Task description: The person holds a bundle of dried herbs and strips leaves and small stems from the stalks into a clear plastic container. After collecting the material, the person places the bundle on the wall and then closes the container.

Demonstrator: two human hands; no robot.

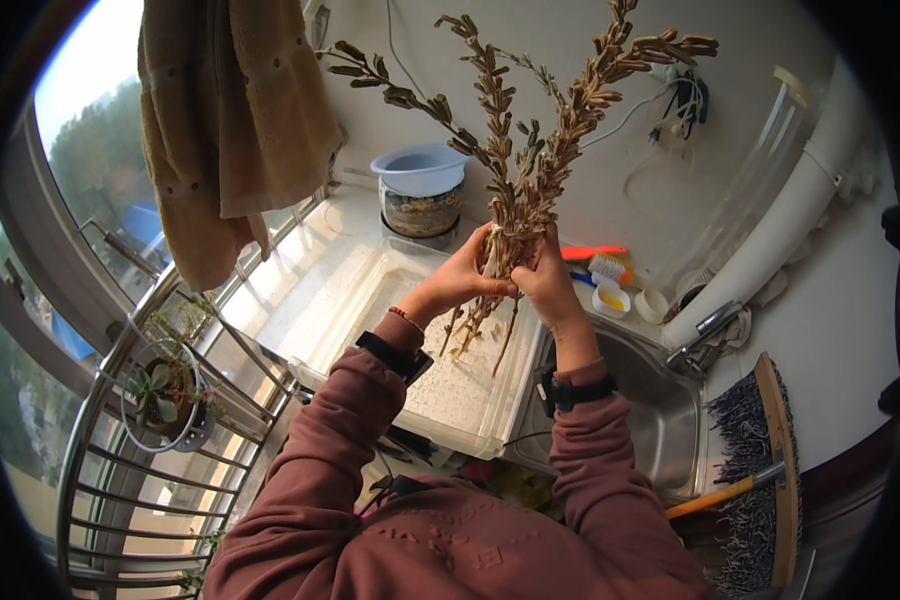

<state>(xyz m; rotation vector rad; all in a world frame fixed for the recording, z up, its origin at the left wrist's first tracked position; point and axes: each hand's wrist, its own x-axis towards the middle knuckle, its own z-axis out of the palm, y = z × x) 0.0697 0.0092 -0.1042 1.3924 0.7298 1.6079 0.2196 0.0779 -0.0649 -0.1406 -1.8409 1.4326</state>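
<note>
The left hand (pixel 462 277) and right hand (pixel 548 288) are clamped together round the lower part of a bundle of dried seed-pod stalks (pixel 536 196), above a plastic tub (pixel 470 437). The step looks like a two-handed hold; moving it probably calls for firm grips. Its long axis runs roughly upright, podded tips fanning above the hands, bare ends pointing down below them.

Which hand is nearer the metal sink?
Right. In the picture, the right hand grips the dried stalks up-left of the sink; the left hand grips them farther left.
</note>
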